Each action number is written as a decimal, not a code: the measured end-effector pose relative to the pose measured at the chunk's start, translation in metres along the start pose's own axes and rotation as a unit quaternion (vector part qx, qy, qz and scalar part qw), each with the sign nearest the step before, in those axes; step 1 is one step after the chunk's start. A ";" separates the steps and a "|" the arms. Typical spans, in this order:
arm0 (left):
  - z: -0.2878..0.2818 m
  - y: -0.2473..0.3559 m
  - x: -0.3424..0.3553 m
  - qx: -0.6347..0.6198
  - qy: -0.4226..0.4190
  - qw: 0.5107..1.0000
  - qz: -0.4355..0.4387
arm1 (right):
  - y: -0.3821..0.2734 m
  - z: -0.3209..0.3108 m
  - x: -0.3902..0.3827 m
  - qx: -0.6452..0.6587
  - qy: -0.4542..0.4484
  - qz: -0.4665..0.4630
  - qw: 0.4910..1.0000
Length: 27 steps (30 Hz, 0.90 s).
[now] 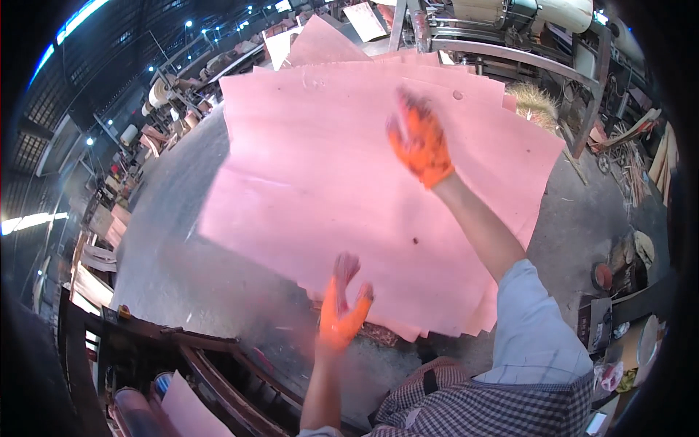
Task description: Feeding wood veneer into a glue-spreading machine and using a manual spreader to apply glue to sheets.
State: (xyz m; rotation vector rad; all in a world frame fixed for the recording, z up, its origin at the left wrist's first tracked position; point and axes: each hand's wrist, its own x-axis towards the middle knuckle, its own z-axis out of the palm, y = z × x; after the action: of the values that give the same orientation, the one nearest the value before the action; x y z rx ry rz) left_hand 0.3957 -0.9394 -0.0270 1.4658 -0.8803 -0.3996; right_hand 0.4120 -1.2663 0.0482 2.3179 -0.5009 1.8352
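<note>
Head view: pink sheets [313, 160] are piled
Left hand [342, 317]: spread loose nearby
Right hand [424, 146]: spread loose over them

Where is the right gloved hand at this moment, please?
In the head view, the right hand is up and right of the picture's centre, over the upper part of the pink sheets, farther up than the left hand.

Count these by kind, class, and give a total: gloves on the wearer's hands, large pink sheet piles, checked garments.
Orange gloves: 2
Large pink sheet pile: 1
Checked garment: 1
Total: 4
</note>
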 end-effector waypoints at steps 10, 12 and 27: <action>-0.174 -0.072 -0.330 0.191 0.510 0.828 -0.134 | -0.044 0.160 -0.230 -0.143 -0.516 0.060 0.842; -0.168 -0.066 -0.360 0.155 0.665 0.710 -0.174 | -0.040 0.179 -0.300 0.006 -0.479 0.084 0.874; -0.074 -0.217 -0.732 0.003 0.876 0.465 -0.129 | -0.414 -0.043 -0.492 0.286 -0.831 -0.258 0.402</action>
State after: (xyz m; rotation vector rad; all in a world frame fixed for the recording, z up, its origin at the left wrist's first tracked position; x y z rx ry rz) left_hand 0.0386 -0.3866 -0.4217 1.1618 1.0678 0.9233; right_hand 0.4168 -0.7822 -0.3776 3.1182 0.8737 -1.2976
